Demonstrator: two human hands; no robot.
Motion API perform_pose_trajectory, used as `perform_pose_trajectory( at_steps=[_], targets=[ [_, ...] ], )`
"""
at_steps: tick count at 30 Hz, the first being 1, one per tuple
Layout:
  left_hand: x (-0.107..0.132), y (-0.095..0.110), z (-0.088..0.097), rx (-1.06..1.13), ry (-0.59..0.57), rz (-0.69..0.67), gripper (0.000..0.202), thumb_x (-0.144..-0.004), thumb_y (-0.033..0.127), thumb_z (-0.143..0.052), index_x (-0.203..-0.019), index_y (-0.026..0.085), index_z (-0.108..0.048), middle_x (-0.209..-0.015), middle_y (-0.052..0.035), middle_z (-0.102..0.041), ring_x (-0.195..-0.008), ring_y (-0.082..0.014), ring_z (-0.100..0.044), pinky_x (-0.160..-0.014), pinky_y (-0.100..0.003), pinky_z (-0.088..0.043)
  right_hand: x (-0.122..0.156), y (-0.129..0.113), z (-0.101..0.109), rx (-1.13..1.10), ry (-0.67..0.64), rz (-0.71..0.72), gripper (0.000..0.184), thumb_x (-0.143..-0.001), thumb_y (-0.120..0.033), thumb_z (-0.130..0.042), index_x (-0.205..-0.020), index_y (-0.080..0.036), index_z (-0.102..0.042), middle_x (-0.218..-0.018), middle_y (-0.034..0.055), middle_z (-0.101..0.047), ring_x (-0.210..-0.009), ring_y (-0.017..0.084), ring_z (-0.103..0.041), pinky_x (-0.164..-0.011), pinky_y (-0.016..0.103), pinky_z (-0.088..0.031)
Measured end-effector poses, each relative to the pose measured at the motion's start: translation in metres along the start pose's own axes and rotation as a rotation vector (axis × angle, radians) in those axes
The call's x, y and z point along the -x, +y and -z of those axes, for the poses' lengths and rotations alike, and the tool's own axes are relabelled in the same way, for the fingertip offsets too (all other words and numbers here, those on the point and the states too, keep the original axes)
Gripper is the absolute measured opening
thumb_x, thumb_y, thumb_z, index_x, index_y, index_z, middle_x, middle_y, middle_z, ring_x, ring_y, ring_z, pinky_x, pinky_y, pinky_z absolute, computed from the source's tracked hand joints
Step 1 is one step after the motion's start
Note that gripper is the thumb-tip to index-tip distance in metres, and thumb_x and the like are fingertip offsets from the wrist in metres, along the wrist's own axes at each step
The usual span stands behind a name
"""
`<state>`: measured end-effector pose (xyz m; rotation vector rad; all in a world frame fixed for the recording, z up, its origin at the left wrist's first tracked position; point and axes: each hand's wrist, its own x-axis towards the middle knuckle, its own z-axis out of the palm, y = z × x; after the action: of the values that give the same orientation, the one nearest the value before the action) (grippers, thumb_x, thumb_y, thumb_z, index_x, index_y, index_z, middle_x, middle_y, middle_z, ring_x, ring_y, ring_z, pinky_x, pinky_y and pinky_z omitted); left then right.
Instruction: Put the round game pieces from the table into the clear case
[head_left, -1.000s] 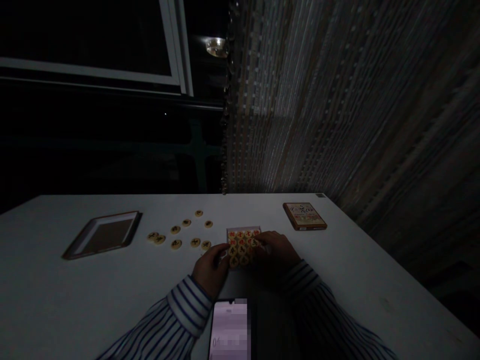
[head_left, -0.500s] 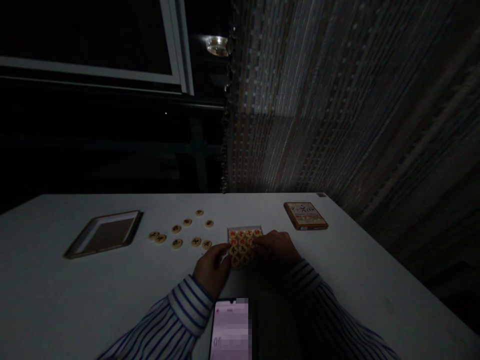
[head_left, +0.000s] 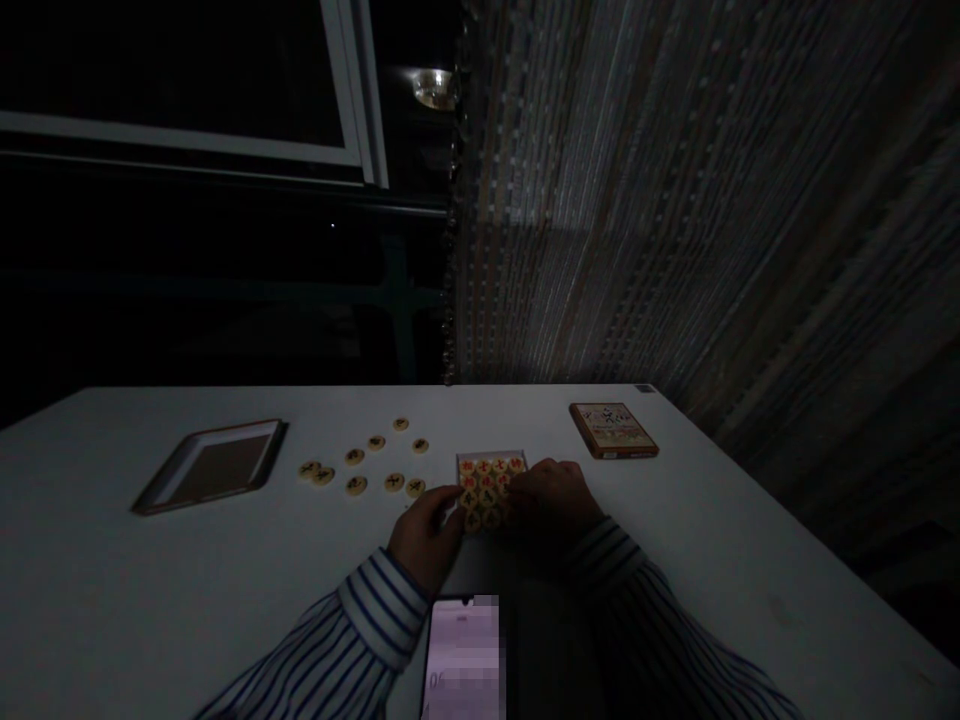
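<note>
A small open box [head_left: 491, 455] sits on the table in front of me, packed with rows of round Chinese chess pieces [head_left: 487, 496]; the far rows carry red characters, the near rows dark ones. My left hand [head_left: 426, 535] grips the box's left side, thumb and fingers bent at its edge. Over the right part of the box, my right hand [head_left: 553, 500] is closed, its fingertips down on the pieces. What those fingertips hold, if anything, is hidden in shadow. Several loose pieces with dark characters, among them one piece [head_left: 356, 486], lie left of the box.
An open tray-like lid [head_left: 274, 455] rests at the left of the white table [head_left: 300, 590]. At the back right lies a flat printed box [head_left: 613, 430]. A lit phone [head_left: 461, 660] is close to me, between my forearms. A bead curtain [head_left: 570, 200] hangs behind. The room is dim.
The view has shifted very slightly. Both hands stay at the box, with at most a small movement of the right fingers; the loose pieces lie as before.
</note>
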<state>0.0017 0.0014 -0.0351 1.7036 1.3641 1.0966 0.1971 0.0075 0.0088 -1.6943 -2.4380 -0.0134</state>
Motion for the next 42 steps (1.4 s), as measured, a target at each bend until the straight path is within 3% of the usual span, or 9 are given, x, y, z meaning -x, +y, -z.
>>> perform_pose_trajectory(
  at_steps=[12,19,30,42],
  targets=[
    [-0.0001,-0.0031,-0.0008,-0.028,0.023,-0.046,0.028,-0.071,0.029,-0.051,-0.092,0.014,-0.061,-0.091,-0.0095,-0.065,-0.085,-0.0202,-0.061,-0.079,-0.037,-0.048,0.0002,-0.0001,-0.0017,-0.02,0.048,0.018,0.019,-0.08,-0.028,-0.045,-0.085,-0.024,-0.062,-0.084,0.003,-0.064,-0.085,0.018,-0.051,-0.073,0.033,-0.027],
    [0.0,0.0004,0.0,0.001,0.011,-0.035,0.026,-0.07,0.028,-0.051,-0.091,0.015,-0.061,-0.09,-0.0085,-0.065,-0.087,-0.0204,-0.06,-0.081,-0.038,-0.047,0.0005,-0.0033,0.0033,0.015,-0.02,0.014,0.019,-0.079,-0.029,-0.046,-0.085,-0.024,-0.063,-0.085,0.0045,-0.064,-0.085,0.018,-0.051,-0.075,0.032,-0.029],
    [-0.0009,-0.003,-0.0012,0.007,0.033,-0.036,0.026,-0.069,0.029,-0.053,-0.09,0.016,-0.061,-0.089,-0.0072,-0.065,-0.087,-0.0198,-0.06,-0.08,-0.036,-0.047,0.001,-0.0021,-0.0004,0.002,0.038,0.031,0.018,-0.078,-0.028,-0.047,-0.085,-0.025,-0.064,-0.085,0.0039,-0.065,-0.084,0.018,-0.052,-0.075,0.034,-0.029],
    [-0.0003,-0.0024,-0.0011,-0.01,0.047,-0.035,0.025,-0.068,0.028,-0.054,-0.089,0.016,-0.061,-0.088,-0.007,-0.066,-0.085,-0.0194,-0.061,-0.079,-0.035,-0.048,0.0016,-0.0051,0.0046,0.057,-0.001,0.032,0.02,-0.077,-0.027,-0.047,-0.083,-0.022,-0.065,-0.08,0.0062,-0.064,-0.081,0.018,-0.051,-0.073,0.032,-0.03]
  ],
)
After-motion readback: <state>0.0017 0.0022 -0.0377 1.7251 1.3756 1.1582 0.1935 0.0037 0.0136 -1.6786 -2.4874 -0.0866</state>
